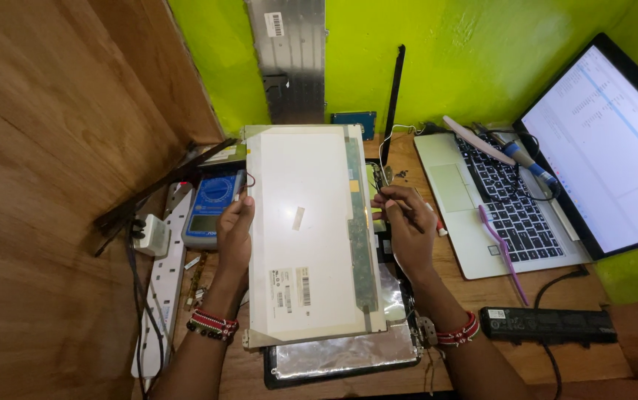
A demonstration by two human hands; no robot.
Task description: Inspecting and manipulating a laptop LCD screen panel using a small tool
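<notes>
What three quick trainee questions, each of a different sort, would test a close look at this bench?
1. True or false: both hands hold the flat white rectangular display panel by its side edges.
2. Which lies on the open silver laptop's keyboard? A) purple plastic toothbrush B) red mug C) scissors
3. Fill in: the blue handheld multimeter lies beside the ___ hand.

Key:
1. True: the left hand is at the left edge, the right hand at the right edge.
2. A
3. left
</notes>
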